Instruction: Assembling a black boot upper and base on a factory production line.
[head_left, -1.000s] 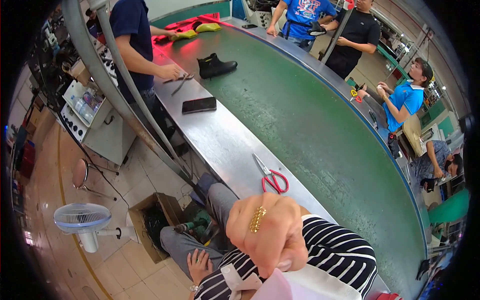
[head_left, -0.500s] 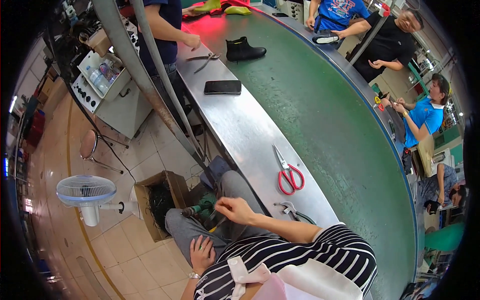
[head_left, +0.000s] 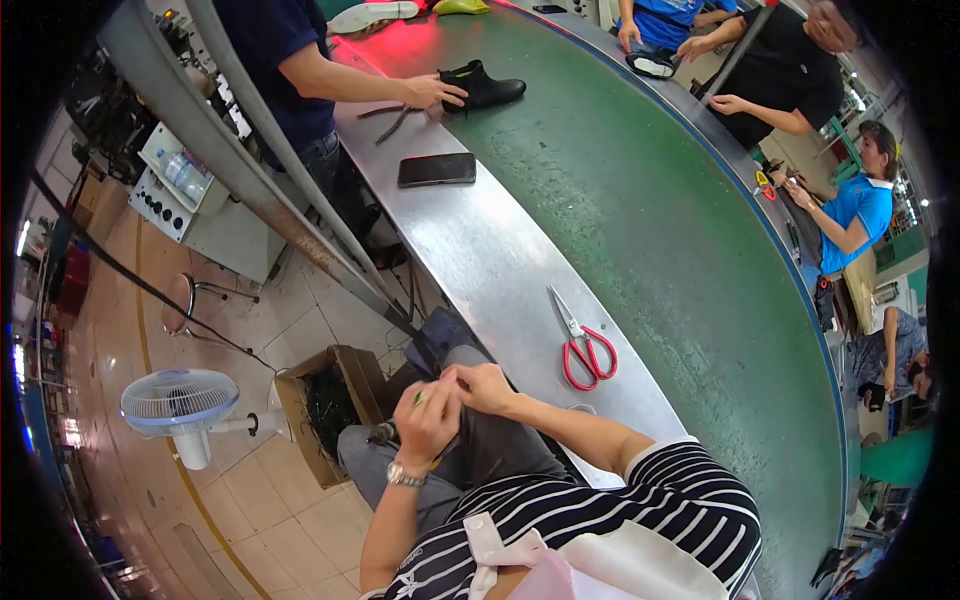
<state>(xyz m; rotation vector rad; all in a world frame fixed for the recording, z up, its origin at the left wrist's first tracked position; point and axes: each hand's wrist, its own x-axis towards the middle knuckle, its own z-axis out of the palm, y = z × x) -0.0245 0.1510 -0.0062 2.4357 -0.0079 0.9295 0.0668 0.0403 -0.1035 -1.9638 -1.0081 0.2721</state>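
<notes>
Above my lap, my left hand and my right hand meet at the fingertips. Both have curled, closed fingers; anything between them is too small or hidden to make out. A ring and a metal wristwatch are on my left side. Red-handled scissors lie on the metal table edge, beyond my right forearm. Part of a dark tool shows by my knee, mostly covered by my left hand.
A co-worker's hand touches a black ankle boot on the green belt. Pincers and a phone lie nearby. Left are a cardboard box of black scraps, a fan and slanting metal posts.
My left hand has risen from my thigh to meet my right hand. My right forearm now covers most of the pliers on the table. The co-worker's hand has reached the boot.
</notes>
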